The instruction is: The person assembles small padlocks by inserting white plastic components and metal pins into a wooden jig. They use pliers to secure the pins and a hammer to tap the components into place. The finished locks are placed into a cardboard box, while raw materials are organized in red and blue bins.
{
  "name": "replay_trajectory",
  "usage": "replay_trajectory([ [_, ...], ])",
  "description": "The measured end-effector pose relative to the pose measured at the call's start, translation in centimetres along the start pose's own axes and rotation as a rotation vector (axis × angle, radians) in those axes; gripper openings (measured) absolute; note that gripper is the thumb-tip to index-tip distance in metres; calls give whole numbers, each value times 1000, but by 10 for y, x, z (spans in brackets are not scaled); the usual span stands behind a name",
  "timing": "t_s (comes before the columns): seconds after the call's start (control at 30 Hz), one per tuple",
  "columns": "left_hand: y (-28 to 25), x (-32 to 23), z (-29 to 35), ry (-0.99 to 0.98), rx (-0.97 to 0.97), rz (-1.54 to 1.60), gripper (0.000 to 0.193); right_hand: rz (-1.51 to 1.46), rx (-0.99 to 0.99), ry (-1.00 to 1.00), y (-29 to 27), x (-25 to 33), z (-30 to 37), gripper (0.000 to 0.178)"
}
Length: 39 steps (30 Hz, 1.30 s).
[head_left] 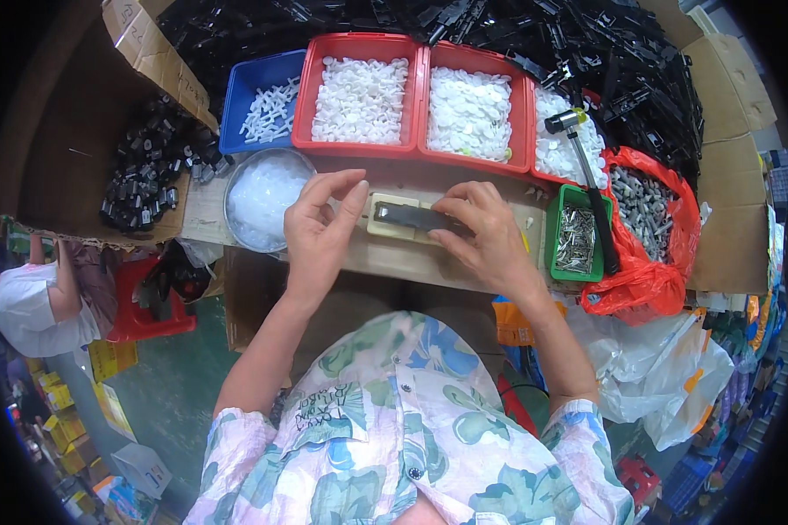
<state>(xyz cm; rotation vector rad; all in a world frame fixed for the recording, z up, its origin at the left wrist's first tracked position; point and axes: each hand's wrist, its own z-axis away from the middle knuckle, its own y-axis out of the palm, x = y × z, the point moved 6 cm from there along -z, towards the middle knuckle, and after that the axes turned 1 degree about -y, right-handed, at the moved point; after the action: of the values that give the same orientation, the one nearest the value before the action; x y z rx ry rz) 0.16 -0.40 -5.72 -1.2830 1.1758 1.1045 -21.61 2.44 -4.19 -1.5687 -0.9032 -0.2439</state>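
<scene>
A dark, narrow plastic part (404,215) lies along a cream-coloured block (394,231) on the wooden work board. The fingers and thumb of my right hand (488,229) are closed on the right end of this part. My left hand (326,229) is raised just left of the block, beside a round bowl (228,210) of clear, whitish material. Its thumb and forefinger come together in a pinch. Anything between those fingertips is too small or hidden to make out.
Behind the board stand a blue bin (228,114) and red bins (299,122) of small white parts. Right are a green tray (552,254) of metal pins, a hammer (587,162) and a red bag (685,229) of grey parts. Black parts (149,166) fill a box left.
</scene>
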Motion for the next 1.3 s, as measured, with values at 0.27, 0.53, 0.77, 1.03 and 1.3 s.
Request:
replay_trajectory([
  [0.27,6,-13,5,50,38,-175,21,2,11,26,1,0,-2,33],
  [0.53,33,-37,29,615,80,-720,36,93,-277,57,-57,-9,0,32],
  [0.77,70,-18,47,749,324,-824,52,684,-451,337,-135,-85,40,24],
  [1.03,74,-8,47,932,307,-890,44,679,-451,257,-126,-90,37,17],
  [1.3,77,-12,42,1086,320,-915,34,140,-265,307,-106,-14,47,14],
])
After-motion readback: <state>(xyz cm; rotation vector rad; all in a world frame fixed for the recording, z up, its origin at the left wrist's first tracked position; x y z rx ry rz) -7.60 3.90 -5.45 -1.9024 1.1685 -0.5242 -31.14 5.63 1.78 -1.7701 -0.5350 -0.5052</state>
